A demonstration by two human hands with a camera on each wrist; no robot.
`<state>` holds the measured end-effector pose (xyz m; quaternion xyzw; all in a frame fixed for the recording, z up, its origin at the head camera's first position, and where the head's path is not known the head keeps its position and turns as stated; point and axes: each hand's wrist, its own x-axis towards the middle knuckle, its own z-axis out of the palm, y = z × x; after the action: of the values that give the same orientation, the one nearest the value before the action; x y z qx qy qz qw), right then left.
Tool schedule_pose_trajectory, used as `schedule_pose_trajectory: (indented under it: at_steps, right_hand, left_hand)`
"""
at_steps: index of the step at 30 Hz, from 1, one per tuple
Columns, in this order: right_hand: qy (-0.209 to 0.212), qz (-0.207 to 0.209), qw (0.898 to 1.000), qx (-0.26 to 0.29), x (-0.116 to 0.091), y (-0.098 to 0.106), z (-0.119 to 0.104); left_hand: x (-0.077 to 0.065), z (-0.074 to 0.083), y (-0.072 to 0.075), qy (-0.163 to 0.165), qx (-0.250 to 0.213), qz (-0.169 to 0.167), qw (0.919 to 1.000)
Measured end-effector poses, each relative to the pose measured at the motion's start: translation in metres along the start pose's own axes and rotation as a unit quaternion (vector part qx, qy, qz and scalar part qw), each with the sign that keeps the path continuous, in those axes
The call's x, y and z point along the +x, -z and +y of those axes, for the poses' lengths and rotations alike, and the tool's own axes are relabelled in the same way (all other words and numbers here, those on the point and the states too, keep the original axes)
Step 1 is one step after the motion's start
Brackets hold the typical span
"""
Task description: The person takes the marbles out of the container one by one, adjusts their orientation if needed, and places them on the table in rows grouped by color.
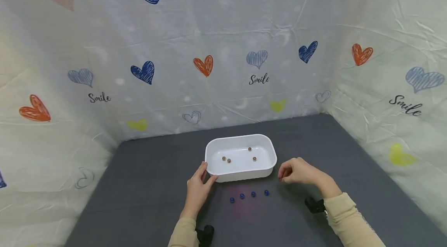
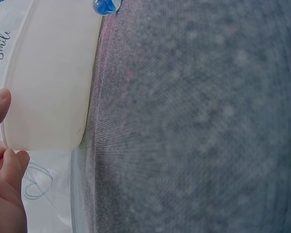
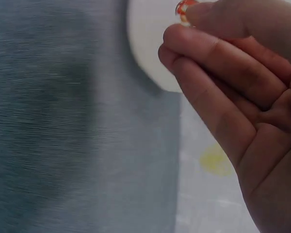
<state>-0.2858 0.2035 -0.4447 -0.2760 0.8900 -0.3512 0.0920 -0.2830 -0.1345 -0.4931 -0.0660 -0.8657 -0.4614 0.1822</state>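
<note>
A white rectangular tray [image 1: 230, 177] stands on the dark table, with several small brown-orange marbles [image 1: 254, 159] spread over its floor. My left hand [image 1: 197, 190] grips the tray's near left corner, thumb on the front rim and fingers at the left side. Just off the tray's right end, my right hand [image 1: 297, 171] pinches an orange-and-white marble [image 3: 185, 8] between thumb and fingertips, seen best in the right wrist view. Several blue marbles [image 1: 253, 194] lie in a loose row on the cloth in front of the tray; one blue glass marble [image 2: 105, 6] shows in the left wrist view.
Dark grey cloth [image 1: 146, 185] covers the table. A pale curtain [image 1: 223, 99] printed with hearts and the word Smile hangs along the back and both sides. Black wrist cameras [image 1: 206, 235] sit on both forearms.
</note>
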Motion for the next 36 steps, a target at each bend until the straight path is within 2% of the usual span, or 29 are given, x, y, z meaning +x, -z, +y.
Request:
schedule_pose_trajectory:
  at_steps: [5, 10, 18, 29, 36]
  right_hand:
    - [0.002, 0.006, 0.999, -0.035, -0.001, -0.018, 0.009]
    - [0.008, 0.015, 0.997, -0.077, -0.001, -0.027, 0.008]
    - [0.017, 0.009, 0.991, -0.135, 0.002, -0.03, -0.003]
    - [0.021, 0.01, 0.983, -0.182, 0.003, -0.036, -0.005]
    - [0.029, 0.007, 0.981, -0.191, 0.0, -0.035, -0.006]
  left_hand:
    - [0.0, -0.001, 0.0, 0.002, 0.005, 0.002, 1.0]
    - [0.001, 0.0, 0.001, 0.002, 0.006, 0.0, 1.0]
    - [0.003, 0.001, 0.003, -0.012, -0.005, 0.003, 0.9999]
    - [0.001, 0.001, 0.003, -0.002, -0.002, 0.0, 1.0]
    - [-0.001, 0.002, 0.003, 0.003, -0.002, -0.004, 1.0]
